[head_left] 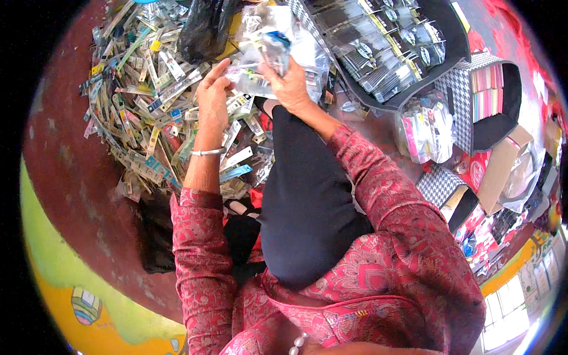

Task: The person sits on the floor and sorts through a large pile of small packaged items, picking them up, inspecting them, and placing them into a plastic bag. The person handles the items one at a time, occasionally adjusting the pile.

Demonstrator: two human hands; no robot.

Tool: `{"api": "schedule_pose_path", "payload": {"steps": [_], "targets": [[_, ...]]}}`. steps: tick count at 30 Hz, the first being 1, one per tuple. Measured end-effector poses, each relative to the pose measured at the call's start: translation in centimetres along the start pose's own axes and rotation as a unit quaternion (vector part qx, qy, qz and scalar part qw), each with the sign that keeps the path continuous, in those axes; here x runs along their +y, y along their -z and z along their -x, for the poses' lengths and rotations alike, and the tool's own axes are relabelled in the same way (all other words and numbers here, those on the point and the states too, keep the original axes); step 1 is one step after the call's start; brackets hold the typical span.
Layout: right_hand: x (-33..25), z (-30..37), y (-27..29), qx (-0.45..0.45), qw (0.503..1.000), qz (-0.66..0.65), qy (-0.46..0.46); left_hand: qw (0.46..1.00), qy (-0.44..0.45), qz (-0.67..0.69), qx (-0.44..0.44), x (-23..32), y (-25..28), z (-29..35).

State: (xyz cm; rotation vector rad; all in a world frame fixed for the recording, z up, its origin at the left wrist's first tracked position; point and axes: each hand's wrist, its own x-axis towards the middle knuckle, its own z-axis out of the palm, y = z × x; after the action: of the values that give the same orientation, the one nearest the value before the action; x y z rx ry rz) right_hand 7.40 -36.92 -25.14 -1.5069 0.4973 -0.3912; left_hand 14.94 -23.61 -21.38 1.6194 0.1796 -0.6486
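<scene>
My right hand (288, 87) grips a small clear plastic packet (276, 50) with a blue part near its top. What lies inside the packet is blurred. Beside it, my left hand (213, 92) has its index finger and thumb apart, close to the left edge of a large clear plastic bag (310, 62). This bag spreads under and behind both hands, above my dark-trousered knee. Left of and below my left hand lies a broad heap of narrow printed plastic wrappers (151, 89).
A black bag (204, 29) stands at the heap's far side. At the far right, an open dark box (393, 106) holds rows of clear packets with slim dark sticks. Nearer are bagged packets (427, 127), a houndstooth box (464, 112) of coloured cards and a cardboard flap (500, 171).
</scene>
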Motion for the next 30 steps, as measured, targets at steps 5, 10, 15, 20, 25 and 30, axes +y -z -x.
{"api": "schedule_pose_path", "payload": {"steps": [5,10,15,20,25,30], "targets": [[2.1,1.3,1.6,-0.121,0.969,0.153,0.152,0.985,-0.041,-0.164,0.032,-0.7,0.9,-0.8],[2.7,1.1,2.7,-0.084,0.905,0.322,0.265,0.86,-0.193,-0.466,0.08,0.6,-0.5,0.3],[3.2,0.1,3.9,-0.088,0.848,0.459,0.25,0.816,-0.292,-0.496,0.057,0.3,-0.3,0.1],[3.2,0.0,4.0,-0.172,0.782,0.569,0.187,0.81,-0.293,-0.502,0.082,0.1,-0.1,-0.3],[2.3,-0.5,4.3,-0.175,0.826,0.504,0.181,0.821,-0.21,-0.512,0.14,0.4,0.9,-0.4],[2.0,0.6,4.3,-0.195,0.811,0.522,0.181,0.884,-0.157,-0.409,0.16,-0.2,0.6,-0.5]]}}
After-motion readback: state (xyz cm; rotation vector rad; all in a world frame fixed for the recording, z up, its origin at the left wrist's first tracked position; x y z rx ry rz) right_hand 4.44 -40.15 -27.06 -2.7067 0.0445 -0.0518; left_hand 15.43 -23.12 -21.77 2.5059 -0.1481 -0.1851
